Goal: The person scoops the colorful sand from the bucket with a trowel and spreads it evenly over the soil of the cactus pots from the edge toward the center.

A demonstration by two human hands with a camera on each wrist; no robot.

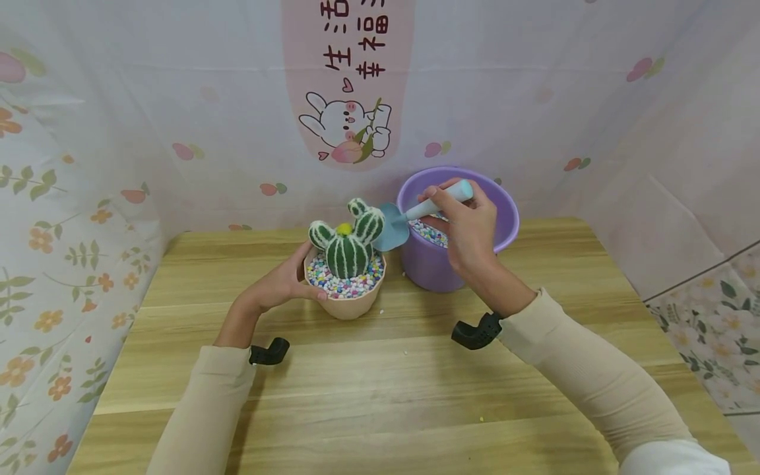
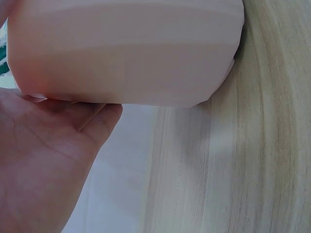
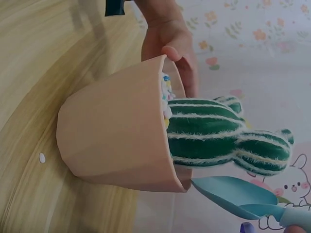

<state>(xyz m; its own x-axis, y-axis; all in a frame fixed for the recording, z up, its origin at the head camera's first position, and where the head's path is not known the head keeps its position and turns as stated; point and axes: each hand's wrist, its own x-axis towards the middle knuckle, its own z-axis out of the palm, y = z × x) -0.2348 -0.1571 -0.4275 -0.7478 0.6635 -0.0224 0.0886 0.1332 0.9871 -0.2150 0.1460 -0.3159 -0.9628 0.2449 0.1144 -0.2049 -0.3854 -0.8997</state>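
Observation:
A peach flowerpot (image 1: 350, 308) stands on the table, filled with small multicoloured pebbles (image 1: 332, 285) around a green toy cactus (image 1: 348, 257) with white fuzzy ribs. My left hand (image 1: 279, 282) holds the pot from its left side, thumb at the near rim; in the left wrist view its fingers lie along the pot wall (image 2: 126, 68). My right hand (image 1: 475, 227) grips the pale blue handle of a small garden trowel (image 1: 392, 227). Its blade is at the pot's right rim, beside the cactus, and in the right wrist view the blade (image 3: 233, 191) is tilted with its tip at the rim.
Right behind the pot stands a purple bucket (image 1: 436, 270) with more coloured pebbles (image 1: 430, 234) inside; my right hand is over its opening. A few stray pebbles (image 1: 382, 312) lie on the wooden table (image 1: 380, 396). A printed cloth (image 1: 225, 132) hangs along the back.

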